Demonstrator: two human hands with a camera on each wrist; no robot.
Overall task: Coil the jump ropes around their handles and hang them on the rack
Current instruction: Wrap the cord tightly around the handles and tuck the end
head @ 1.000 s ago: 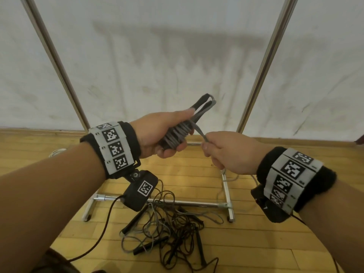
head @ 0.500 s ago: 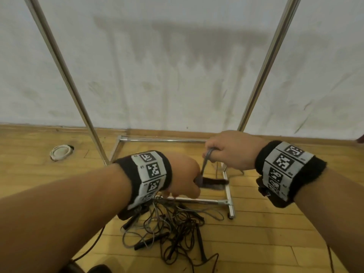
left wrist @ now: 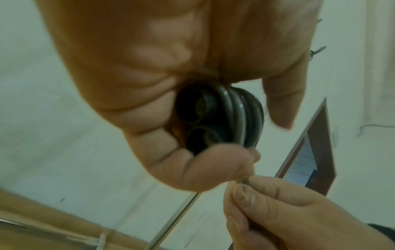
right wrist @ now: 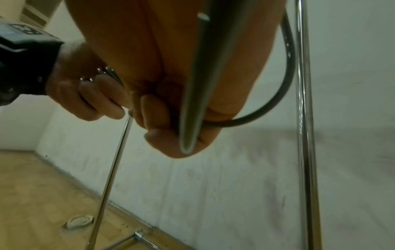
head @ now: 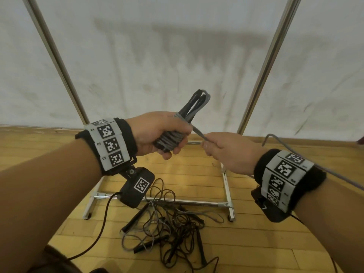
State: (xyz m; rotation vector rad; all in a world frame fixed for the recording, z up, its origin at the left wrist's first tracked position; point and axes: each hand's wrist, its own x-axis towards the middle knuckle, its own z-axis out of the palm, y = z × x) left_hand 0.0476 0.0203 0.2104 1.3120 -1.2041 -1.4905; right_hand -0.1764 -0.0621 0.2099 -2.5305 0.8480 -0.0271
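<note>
a scuffed white wall (head: 177, 56) stands ahead, with a wood floor (head: 187, 174) under me and the two steel posts of the rack (head: 269, 56) rising either side. my left hand (head: 157, 133) is clamped round the handles (left wrist: 198, 118), gray rope (head: 171, 138) already wound in tight turns about them and a few folded loops sticking out the top. my right hand (head: 228, 152) pinches the free run of that rope just beside the bundle, fingers (left wrist: 245, 194) closed on it, the tail arcing back over my wrist. on the floor by the rack's base lies a tangle (head: 173, 229) of more ropes, not yet coiled.

to wind well, i judge i should keep the line taut, lay each turn snug against the last rather than crossing, and let the rope slide through my pinch instead of regripping. my left thumb should trap each fresh turn. slack would likely let the coil spring loose.
</note>
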